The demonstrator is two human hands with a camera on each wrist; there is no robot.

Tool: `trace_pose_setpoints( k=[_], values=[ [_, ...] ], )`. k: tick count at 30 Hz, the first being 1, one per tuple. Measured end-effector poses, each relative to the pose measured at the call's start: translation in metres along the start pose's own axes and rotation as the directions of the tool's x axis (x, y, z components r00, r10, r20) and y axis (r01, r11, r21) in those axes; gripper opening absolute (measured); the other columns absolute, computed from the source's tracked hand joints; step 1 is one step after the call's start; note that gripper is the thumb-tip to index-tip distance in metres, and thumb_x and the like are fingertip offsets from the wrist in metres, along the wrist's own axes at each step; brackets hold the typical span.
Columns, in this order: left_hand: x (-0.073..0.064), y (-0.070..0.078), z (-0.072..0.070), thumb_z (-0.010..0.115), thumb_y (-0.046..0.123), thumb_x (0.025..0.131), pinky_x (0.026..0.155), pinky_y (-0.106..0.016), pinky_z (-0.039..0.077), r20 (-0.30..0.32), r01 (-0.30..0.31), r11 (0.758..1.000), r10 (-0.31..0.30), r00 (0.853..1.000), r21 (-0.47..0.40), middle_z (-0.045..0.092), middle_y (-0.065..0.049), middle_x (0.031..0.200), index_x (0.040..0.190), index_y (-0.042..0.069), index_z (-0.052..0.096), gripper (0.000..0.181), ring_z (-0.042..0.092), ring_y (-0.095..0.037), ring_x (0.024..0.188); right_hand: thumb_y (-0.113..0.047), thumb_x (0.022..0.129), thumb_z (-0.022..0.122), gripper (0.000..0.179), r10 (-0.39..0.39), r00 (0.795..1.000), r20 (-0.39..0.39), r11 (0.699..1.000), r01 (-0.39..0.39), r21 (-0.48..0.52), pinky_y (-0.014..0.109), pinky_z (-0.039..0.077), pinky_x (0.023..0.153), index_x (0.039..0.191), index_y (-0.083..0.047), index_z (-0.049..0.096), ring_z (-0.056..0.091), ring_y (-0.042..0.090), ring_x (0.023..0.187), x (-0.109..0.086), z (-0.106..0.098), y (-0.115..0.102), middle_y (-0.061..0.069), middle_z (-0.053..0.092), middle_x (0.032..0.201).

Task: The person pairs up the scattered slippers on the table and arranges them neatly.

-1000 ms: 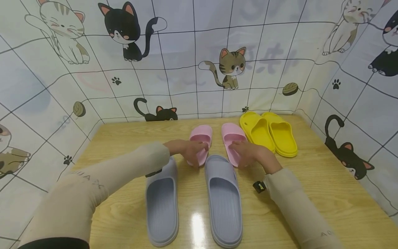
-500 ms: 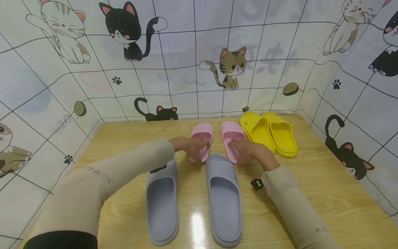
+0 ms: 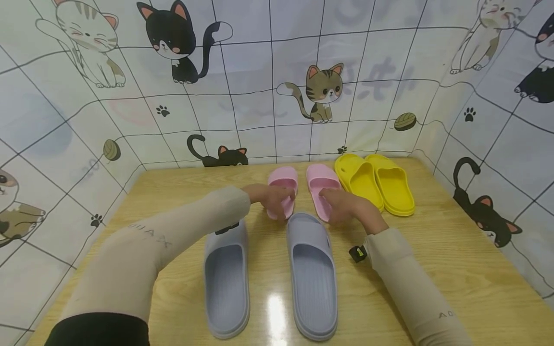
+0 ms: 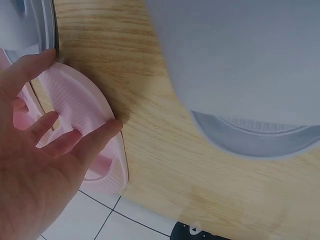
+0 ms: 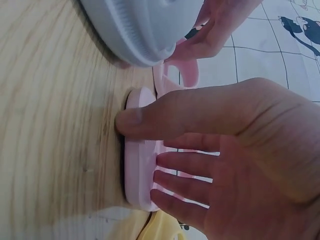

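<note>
Two pink slippers lie side by side near the back of the wooden table, toes to the wall. My left hand (image 3: 274,200) holds the left pink slipper (image 3: 283,175); in the left wrist view its thumb touches the heel end, one finger lies on the outer edge and others reach over the insole. On the right pink slipper (image 3: 322,176) my right hand (image 3: 344,206) has its thumb against the sole's side, while several fingers lie over the insole (image 5: 137,175). Both slippers rest flat on the table.
A large grey slipper pair stands in front: the left grey slipper (image 3: 226,283) partly under my left sleeve, the right grey slipper (image 3: 312,278) just before the pink ones. Two yellow slippers (image 3: 391,190) stand close at right. A cat-patterned wall (image 3: 251,110) bounds the wooden table (image 3: 182,187).
Both pink slippers have slid a little toward the back wall and slightly closer together, my hands moving with them. The grey and yellow slippers stay in place.
</note>
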State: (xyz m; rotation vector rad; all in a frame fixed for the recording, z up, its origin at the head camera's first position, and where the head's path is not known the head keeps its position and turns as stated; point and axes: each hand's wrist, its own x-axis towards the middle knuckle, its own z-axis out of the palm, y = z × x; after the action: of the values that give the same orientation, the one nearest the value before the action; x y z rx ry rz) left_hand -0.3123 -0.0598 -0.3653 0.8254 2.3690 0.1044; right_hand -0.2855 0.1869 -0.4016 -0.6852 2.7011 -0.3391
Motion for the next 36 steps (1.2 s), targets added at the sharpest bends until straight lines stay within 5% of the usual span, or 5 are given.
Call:
trace_pose_setpoints(
  k=[5, 9, 18, 24, 36],
  values=[
    [0.005, 0.004, -0.002, 0.078, 0.022, 0.087, 0.092, -0.032, 0.054, -0.012, 0.019, 1.0, -0.019, 1.0, -0.005, 0.044, -0.015, 0.152, 0.15, 0.013, 0.039, 0.075, 0.049, -0.026, 0.127, -0.004, 0.075, 0.079, 0.071, -0.022, 0.999, -0.025, 0.999, 0.023, 0.026, 0.036, 0.052, 0.086, 0.138, 0.001, 0.047, 0.057, 0.025, 0.092, 0.001, 0.0, 0.006, 0.011, 0.06, 0.109],
    [0.01, 0.005, -0.003, 0.079, 0.023, 0.086, 0.084, -0.03, 0.055, -0.023, 0.028, 1.0, -0.028, 0.999, -0.001, 0.045, -0.015, 0.152, 0.151, 0.013, 0.04, 0.076, 0.05, -0.025, 0.126, -0.004, 0.077, 0.079, 0.068, -0.048, 0.998, -0.051, 0.998, 0.05, 0.04, 0.038, 0.053, 0.087, 0.137, 0.003, 0.049, 0.057, 0.025, 0.092, 0.002, 0.001, 0.008, 0.012, 0.062, 0.109],
    [0.023, 0.004, -0.008, 0.078, 0.02, 0.086, 0.092, -0.037, 0.056, -0.04, 0.059, 0.998, -0.06, 0.997, -0.031, 0.047, -0.013, 0.151, 0.15, 0.013, 0.04, 0.076, 0.053, -0.025, 0.122, -0.003, 0.083, 0.079, 0.068, -0.062, 0.994, -0.093, 0.995, 0.069, 0.068, 0.055, 0.045, 0.114, 0.143, 0.006, 0.049, 0.057, 0.035, 0.118, 0.004, 0.002, 0.009, 0.023, 0.058, 0.139],
    [0.027, 0.009, -0.005, 0.075, 0.017, 0.086, 0.11, -0.044, 0.047, -0.069, 0.055, 0.998, -0.057, 0.996, -0.028, 0.047, -0.014, 0.153, 0.151, 0.012, 0.04, 0.074, 0.049, -0.026, 0.128, -0.004, 0.085, 0.076, 0.07, -0.046, 0.995, -0.091, 0.991, 0.057, 0.117, 0.061, 0.029, 0.124, 0.148, 0.007, 0.047, 0.038, 0.049, 0.147, 0.004, 0.008, 0.013, 0.031, 0.039, 0.159],
    [0.027, 0.018, -0.005, 0.075, 0.017, 0.085, 0.108, -0.043, 0.048, -0.115, 0.067, 0.998, -0.067, 0.991, -0.003, 0.049, -0.014, 0.151, 0.149, 0.013, 0.042, 0.072, 0.051, -0.024, 0.127, -0.006, 0.088, 0.072, 0.074, -0.005, 0.998, -0.063, 0.989, 0.014, 0.146, 0.059, 0.022, 0.126, 0.155, 0.003, 0.041, 0.028, 0.047, 0.154, 0.006, 0.009, 0.012, 0.027, 0.03, 0.166]
  ],
)
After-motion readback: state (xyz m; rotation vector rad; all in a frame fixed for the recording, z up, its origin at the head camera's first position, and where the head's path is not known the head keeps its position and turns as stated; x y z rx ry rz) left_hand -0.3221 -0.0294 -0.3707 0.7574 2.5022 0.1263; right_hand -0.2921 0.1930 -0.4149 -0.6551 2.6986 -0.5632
